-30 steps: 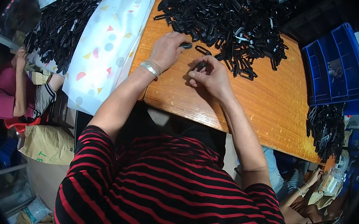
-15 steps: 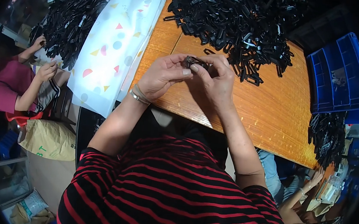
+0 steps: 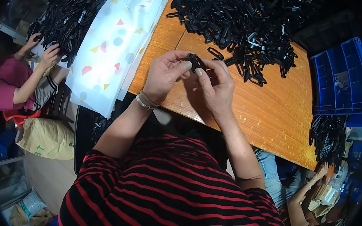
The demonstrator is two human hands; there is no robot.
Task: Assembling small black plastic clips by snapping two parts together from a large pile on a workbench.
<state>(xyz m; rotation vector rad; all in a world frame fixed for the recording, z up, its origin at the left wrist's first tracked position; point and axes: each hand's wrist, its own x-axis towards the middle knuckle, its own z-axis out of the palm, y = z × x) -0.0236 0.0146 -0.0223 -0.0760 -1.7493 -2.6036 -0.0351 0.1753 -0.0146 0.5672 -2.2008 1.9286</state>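
Note:
Between my two hands, over the front part of the wooden table (image 3: 249, 114), is a small black plastic piece (image 3: 196, 62), its exact kind hard to make out. My left hand (image 3: 162, 77) pinches its left end between thumb and fingers. On its right side, the thumb and fingertips of my right hand (image 3: 218, 88) close on it too. A single black loop-shaped piece (image 3: 215, 53) lies on the wood just beyond my right fingers. Farther back spreads a large heap of similar black pieces (image 3: 236, 21), with some strays along its near edge.
A white patterned sheet (image 3: 105, 46) drapes along the table's left. Beyond it, a person in a purple top (image 3: 7, 80) handles things beside another black heap (image 3: 64, 21). At right stand a blue crate (image 3: 343, 80) and more black pieces (image 3: 327, 134); another person's hand (image 3: 321, 172) is below.
The piece has turned between my fingers and stands more upright. My right fingers sit slightly lower, leaving the stray loop in fuller view. The left co-worker's hands have shifted.

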